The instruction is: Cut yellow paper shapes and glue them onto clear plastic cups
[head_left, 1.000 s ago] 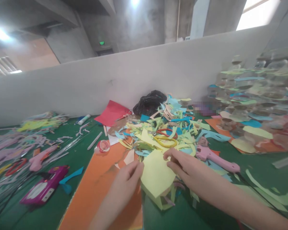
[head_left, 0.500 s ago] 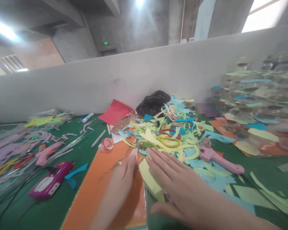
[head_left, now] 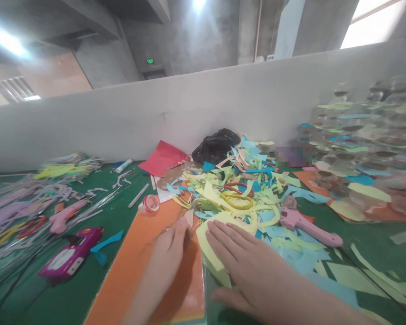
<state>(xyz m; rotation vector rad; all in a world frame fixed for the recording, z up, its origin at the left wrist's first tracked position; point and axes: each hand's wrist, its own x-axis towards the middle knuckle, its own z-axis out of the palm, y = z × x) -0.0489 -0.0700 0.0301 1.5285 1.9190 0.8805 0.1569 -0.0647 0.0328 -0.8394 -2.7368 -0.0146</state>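
Released left grip (head_left: 171, 257), fingers straight, on an orange card (head_left: 128, 266); right grip (head_left: 246, 271) open and flat on a pale yellow paper cut-out (head_left: 209, 243), clasping nothing. Cut-out beneath the right grip, just beside the left; loose paper scraps (head_left: 219, 194) just beyond both.

hands (head_left: 169, 257) (head_left: 253, 271): 2 | pink glue guns (head_left: 304, 228) (head_left: 66, 221): 2 | scissors (head_left: 237, 194) (head_left: 32, 225): 2 | black plastic bags (head_left: 216, 146): 1
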